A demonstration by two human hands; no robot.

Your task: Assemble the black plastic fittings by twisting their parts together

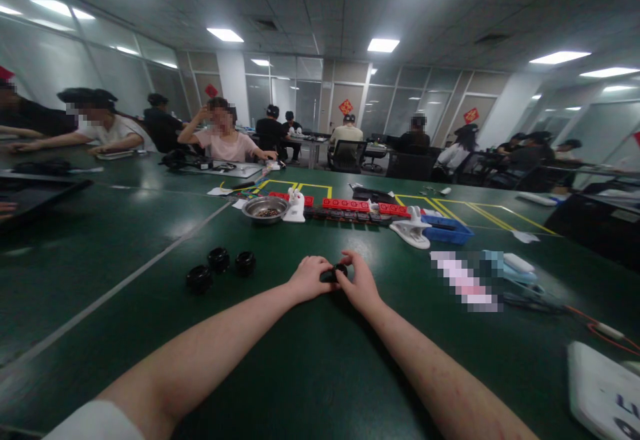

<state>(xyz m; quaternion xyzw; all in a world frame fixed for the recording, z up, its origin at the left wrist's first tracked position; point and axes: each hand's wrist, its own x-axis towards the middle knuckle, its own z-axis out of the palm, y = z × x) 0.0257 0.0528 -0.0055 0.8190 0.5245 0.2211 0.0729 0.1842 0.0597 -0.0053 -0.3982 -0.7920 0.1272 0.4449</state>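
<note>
Both my hands meet over the green table, near its middle. A small round black part sits between them. My left hand closes on its left side, partly covering it. From the right, my right hand grips it with thumb and fingers curled. What kind of part it is I cannot make out. To the left, three similar round black parts stand on the table: one at the front, one behind it and one at the right.
Beyond my hands stand a metal bowl of small pieces, a row of red blocks, a white stand, another white stand and a blue tray. A white object lies front right. Other people sit around.
</note>
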